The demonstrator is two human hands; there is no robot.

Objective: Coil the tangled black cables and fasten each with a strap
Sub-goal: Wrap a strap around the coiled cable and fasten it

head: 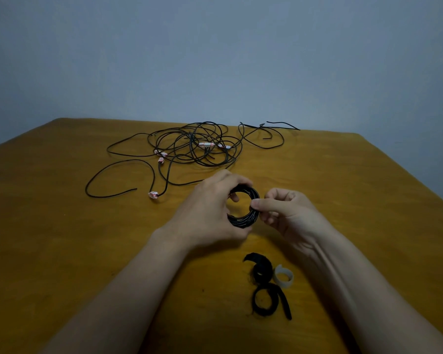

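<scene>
Both hands hold one small coil (241,222) of black cable just above the table (62,226), centre of view.

Left hand (210,208): fingers curled round the coil's left side, closed tight on it. One fingertip shows through the coil's hole and the thumb sits under the lower arc.

Right hand (287,213): thumb and index finger pinch the coil's right edge, closed onto the strands. The other fingers are curled loosely into the palm and hold nothing.

The coil stands roughly upright, its opening facing the camera, with several turns stacked tight.

Tangled cables (197,144) lie in a loose heap on the far side of the table, well apart from the coil. Some carry white-and-red tags (206,145). One strand runs from the heap toward the back of the left hand; can't tell if it joins the coil.

On the near side, between the forearms, lie two black straps (260,270), curled and touching each other. A whitish strap (283,277) sits just beside them on the right. No hand touches them.
</scene>
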